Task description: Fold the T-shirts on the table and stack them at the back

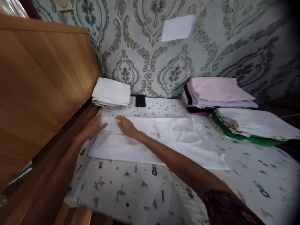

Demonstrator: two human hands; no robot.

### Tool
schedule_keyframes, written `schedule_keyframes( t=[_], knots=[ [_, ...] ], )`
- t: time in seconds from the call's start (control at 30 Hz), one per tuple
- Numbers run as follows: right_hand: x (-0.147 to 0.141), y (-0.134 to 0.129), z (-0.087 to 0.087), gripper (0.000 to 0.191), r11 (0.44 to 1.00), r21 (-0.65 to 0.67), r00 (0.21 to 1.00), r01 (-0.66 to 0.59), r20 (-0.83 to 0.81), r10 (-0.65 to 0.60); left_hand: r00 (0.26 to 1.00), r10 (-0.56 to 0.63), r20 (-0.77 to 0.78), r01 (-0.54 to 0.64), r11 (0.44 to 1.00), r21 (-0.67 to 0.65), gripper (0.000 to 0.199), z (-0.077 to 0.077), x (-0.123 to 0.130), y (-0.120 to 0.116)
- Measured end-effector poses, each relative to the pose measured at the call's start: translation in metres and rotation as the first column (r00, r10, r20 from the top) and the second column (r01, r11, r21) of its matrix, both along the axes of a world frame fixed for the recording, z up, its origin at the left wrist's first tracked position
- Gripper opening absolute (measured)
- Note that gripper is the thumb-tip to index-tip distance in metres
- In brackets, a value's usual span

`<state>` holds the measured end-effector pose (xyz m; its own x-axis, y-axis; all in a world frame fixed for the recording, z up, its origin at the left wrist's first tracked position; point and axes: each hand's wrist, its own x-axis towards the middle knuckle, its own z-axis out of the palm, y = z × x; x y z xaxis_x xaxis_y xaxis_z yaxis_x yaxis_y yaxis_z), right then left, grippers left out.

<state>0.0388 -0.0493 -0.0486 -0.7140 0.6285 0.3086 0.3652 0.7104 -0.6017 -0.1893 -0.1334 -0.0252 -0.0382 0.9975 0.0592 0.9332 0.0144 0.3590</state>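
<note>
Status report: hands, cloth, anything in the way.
Left hand open at left end of white cloth; right hand open on it. Cloth spread, wrinkled toward right. Left stack, black item beyond it.

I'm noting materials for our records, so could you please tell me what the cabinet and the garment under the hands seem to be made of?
The cabinet looks like wood or wood veneer with a satin finish, given its brown grain. The garment seems a thin, matte woven fabric, perhaps cotton, judging by its soft creases.
</note>
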Motion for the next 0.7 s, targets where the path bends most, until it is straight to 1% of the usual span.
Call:
schedule_keyframes(
  t=[0.07,0.1,0.17,0.2,0.23,0.27,0.3,0.37,0.4,0.43,0.5,0.57,0.63,0.7],
  knots=[
    [0.026,0.013,0.000,0.043,0.993,0.024,0.987,0.118,0.105,-0.120,0.999,-0.047,-0.012,0.047,0.998,-0.044,0.083,-0.007,0.021,0.007],
    [0.039,0.019,-0.002,0.044,0.987,0.028,0.975,0.159,0.155,-0.161,0.997,-0.075,-0.024,0.073,0.994,-0.078,0.080,-0.012,0.029,0.010],
    [0.061,0.027,-0.006,0.044,0.983,0.017,0.960,0.182,0.214,-0.181,0.994,-0.098,-0.050,0.091,0.987,-0.133,0.076,-0.021,0.037,0.013],
    [0.070,0.028,-0.008,0.044,0.985,0.008,0.961,0.175,0.214,-0.173,0.994,-0.089,-0.060,0.080,0.987,-0.136,0.075,-0.024,0.038,0.013],
    [0.077,0.028,-0.010,0.044,0.986,0.002,0.967,0.165,0.194,-0.163,0.995,-0.073,-0.068,0.066,0.992,-0.112,0.073,-0.026,0.038,0.011],
    [0.082,0.025,-0.011,0.043,0.987,0.004,0.974,0.159,0.160,-0.158,0.996,-0.060,-0.070,0.056,0.997,-0.059,0.070,-0.025,0.037,0.008],
    [0.084,0.021,-0.011,0.043,0.987,0.013,0.980,0.160,0.116,-0.160,0.996,-0.058,-0.066,0.059,0.998,0.011,0.066,-0.022,0.037,0.004],
    [0.084,0.006,-0.010,0.040,0.988,0.037,0.987,0.151,0.046,-0.153,0.994,-0.093,-0.050,0.099,0.985,0.144,0.055,-0.014,0.043,-0.006],
    [0.081,-0.003,-0.008,0.038,0.991,0.050,0.991,0.127,0.033,-0.129,0.991,-0.125,-0.044,0.130,0.976,0.175,0.049,-0.009,0.048,-0.012],
    [0.078,-0.012,-0.005,0.036,0.994,0.062,0.995,0.089,0.032,-0.092,0.985,-0.164,-0.044,0.169,0.970,0.176,0.044,-0.004,0.054,-0.017],
    [0.070,-0.031,-0.001,0.032,0.997,0.080,0.998,-0.004,0.062,-0.001,0.968,-0.240,-0.068,0.247,0.961,0.125,0.036,0.002,0.067,-0.024],
    [0.063,-0.045,0.002,0.031,0.994,0.089,0.994,-0.068,0.097,0.059,0.956,-0.271,-0.109,0.279,0.958,0.064,0.031,0.004,0.074,-0.028],
    [0.061,-0.052,0.003,0.030,0.993,0.083,0.992,-0.080,0.102,0.072,0.962,-0.241,-0.125,0.241,0.970,-0.014,0.030,0.006,0.071,-0.028],
    [0.060,-0.052,0.001,0.031,0.996,0.053,0.995,-0.070,0.079,0.066,0.973,-0.200,-0.112,0.187,0.976,-0.116,0.027,0.010,0.062,-0.026]
  ],
)
